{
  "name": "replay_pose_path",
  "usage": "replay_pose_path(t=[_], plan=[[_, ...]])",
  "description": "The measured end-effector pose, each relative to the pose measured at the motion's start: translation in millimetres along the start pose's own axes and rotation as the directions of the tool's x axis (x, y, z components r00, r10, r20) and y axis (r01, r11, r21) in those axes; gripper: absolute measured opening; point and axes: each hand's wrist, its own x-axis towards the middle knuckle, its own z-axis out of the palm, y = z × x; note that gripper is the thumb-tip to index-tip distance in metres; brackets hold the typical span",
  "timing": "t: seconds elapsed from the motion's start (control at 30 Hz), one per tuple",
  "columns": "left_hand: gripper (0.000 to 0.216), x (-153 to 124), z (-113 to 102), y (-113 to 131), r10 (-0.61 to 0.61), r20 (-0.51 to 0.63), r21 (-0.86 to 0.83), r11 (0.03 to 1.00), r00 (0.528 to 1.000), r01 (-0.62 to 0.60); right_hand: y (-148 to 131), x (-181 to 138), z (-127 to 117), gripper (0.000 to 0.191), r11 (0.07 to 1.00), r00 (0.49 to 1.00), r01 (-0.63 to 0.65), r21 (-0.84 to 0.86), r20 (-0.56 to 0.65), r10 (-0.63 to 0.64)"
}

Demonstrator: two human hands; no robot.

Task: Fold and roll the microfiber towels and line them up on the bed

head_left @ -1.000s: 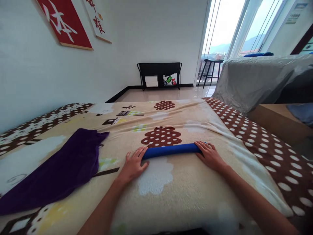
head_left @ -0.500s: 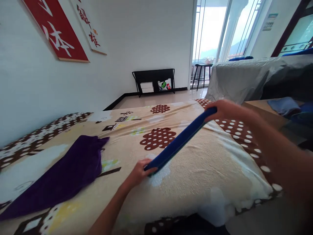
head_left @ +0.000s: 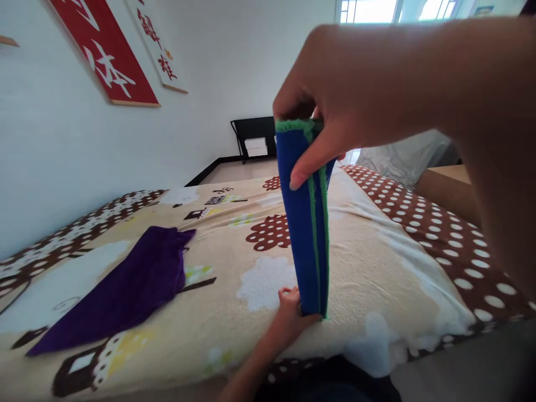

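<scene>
A blue towel [head_left: 299, 223], folded into a long narrow strip with green stitched edges, stands nearly upright in front of me. My right hand [head_left: 330, 106] pinches its top end, thumb on the near face. Down at the bottom end, my left hand [head_left: 291, 312] is closed around the strip, close above the blanket. A dark purple cloth [head_left: 129, 285] lies spread on the bed to the left, touched by neither hand.
Beneath everything is a cream patterned blanket [head_left: 368, 279] with a brown dotted border [head_left: 456, 245]. Beyond the bed a black rack [head_left: 251, 131] holds a white box [head_left: 256, 147]. On the right are a brown box-like surface [head_left: 444, 184] and a plastic-covered piece [head_left: 406, 153].
The blue towel has swung from a slant to nearly upright. My right hand has come up, nearer and leftward with the top end; my left hand has shifted right with the lower end.
</scene>
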Motion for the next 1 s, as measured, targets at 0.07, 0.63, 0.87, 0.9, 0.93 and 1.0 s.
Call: replay_pose_path(t=[0.07,0.63,0.87,0.9,0.93,1.0], plan=[[0.022,0.6,-3.2,0.3,-0.007,-0.032,0.004,1.000,0.999,0.007,-15.4,3.1,-2.4,0.076,0.999,0.998,-0.031,-0.031,-0.046,0.030],[0.022,8.9,-6.9,-15.5,0.000,-0.117,0.082,0.997,0.993,0.010,-28.7,-13.1,-7.7,0.068,0.971,0.986,0.159,-0.179,0.069,-0.149],[0.015,8.4,-3.5,-15.5,0.014,-0.096,0.094,0.996,0.995,-0.005,27.4,36.3,8.7,0.074,0.994,0.991,0.009,-0.105,-0.132,-0.023],[0.015,8.3,-2.8,-16.1,0.012,-0.095,0.095,0.995,0.995,-0.003,35.2,41.6,12.1,0.073,0.996,0.986,-0.009,-0.084,-0.166,-0.005],[0.016,8.4,-2.5,-16.6,0.013,-0.096,0.098,0.995,0.995,-0.003,42.2,45.4,14.3,0.074,0.997,0.978,-0.035,-0.071,-0.206,0.020],[0.015,8.6,-2.4,-17.1,0.019,-0.097,0.101,0.995,0.995,-0.009,52.4,48.8,15.3,0.076,0.995,0.967,-0.081,-0.058,-0.246,0.064]])
